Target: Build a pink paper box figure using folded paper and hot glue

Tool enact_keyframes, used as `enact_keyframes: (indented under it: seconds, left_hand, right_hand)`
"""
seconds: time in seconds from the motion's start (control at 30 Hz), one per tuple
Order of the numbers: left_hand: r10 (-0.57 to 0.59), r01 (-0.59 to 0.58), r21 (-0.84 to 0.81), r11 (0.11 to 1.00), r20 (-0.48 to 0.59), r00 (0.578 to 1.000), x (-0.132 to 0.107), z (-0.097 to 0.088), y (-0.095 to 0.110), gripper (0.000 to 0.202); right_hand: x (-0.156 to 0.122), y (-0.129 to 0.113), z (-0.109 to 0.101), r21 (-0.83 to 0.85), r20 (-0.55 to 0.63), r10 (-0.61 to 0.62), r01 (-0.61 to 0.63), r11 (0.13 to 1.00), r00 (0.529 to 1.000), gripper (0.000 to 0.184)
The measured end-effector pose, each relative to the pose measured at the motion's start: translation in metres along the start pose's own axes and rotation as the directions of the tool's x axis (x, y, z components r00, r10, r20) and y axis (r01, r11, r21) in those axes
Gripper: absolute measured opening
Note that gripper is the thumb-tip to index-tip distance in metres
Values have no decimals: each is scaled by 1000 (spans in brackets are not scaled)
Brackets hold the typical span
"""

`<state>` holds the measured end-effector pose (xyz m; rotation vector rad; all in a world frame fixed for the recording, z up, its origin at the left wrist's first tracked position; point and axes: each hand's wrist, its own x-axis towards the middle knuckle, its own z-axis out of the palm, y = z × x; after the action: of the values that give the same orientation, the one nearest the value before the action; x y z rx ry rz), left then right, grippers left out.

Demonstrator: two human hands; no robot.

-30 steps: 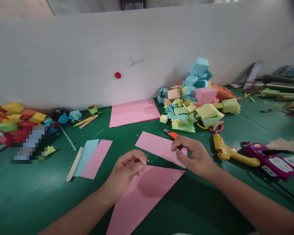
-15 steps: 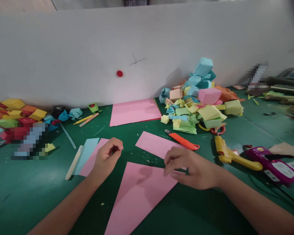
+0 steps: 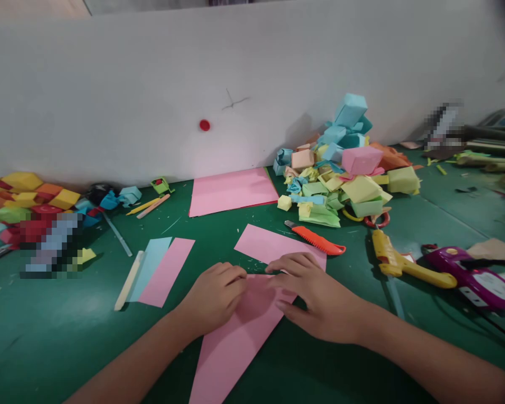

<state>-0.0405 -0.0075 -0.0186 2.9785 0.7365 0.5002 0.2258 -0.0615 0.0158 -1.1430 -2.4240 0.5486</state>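
Note:
A pink paper triangle point(image 3: 231, 350) lies on the green mat point(image 3: 67, 336) in front of me, its point toward me. My left hand point(image 3: 216, 294) rests on its upper left corner with fingers curled onto the paper. My right hand point(image 3: 309, 294) lies on its upper right part, fingers pressed flat on the top edge. Just beyond my hands lies a pink paper strip point(image 3: 273, 247), and behind it an orange utility knife point(image 3: 317, 240).
A pink sheet point(image 3: 231, 192) lies by the white wall. A heap of folded coloured paper boxes point(image 3: 345, 168) stands at right, another pile point(image 3: 21, 202) at left. A yellow glue gun point(image 3: 398, 261), a purple device point(image 3: 473, 275), blue and pink strips point(image 3: 160, 269) and a wooden stick point(image 3: 128, 280) lie around.
My left hand came back from the left onto the triangle's top corner. My right hand slid left along the top edge. The triangle now looks narrower, its right part covered or folded.

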Motion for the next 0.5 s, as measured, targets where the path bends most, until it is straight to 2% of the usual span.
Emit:
enact_keyframes:
  seconds: [0.17,0.3,0.5]
  left_hand:
    - [-47,45,41,998,47,998,-1,-10,-1,27]
    - [-169,167,33,985,50,984,-1,-23,-3,31]
    - [-302,318,-65,946,185,935,-4,-31,-5,73]
  right_hand:
    - [1,5,1,-48,137,19,-12,999,990,50]
    - [-1,7,3,-80,160,51,-39,996,986,61]
    - [-1,12,1,-46,96,107,-103,994,990,65]
